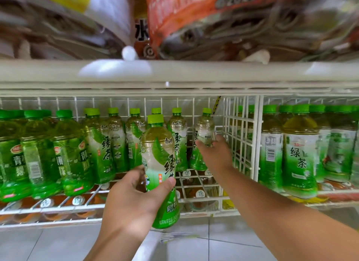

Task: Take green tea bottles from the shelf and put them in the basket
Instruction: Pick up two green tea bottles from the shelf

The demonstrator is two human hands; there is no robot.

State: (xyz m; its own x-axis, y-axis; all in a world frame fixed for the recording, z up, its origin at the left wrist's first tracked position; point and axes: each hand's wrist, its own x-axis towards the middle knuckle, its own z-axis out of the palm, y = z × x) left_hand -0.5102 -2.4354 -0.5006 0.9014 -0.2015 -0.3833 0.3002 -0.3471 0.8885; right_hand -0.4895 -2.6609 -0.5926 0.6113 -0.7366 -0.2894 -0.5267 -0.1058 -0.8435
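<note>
My left hand (134,198) grips a green tea bottle (159,163) with a light green cap, held upright in front of the white wire shelf (194,198). My right hand (215,153) reaches into the shelf, and its fingers curl round the lower part of another green tea bottle (204,132) standing at the right end of the row. Several more green tea bottles (108,144) stand in the same compartment. The basket is not in view.
Darker green bottles (38,155) fill the shelf's left part. A white wire divider (242,134) stands just right of my right hand, with larger green tea bottles (299,153) beyond it. A cream shelf edge (194,72) with bagged goods hangs overhead. Grey floor tiles (38,245) lie below.
</note>
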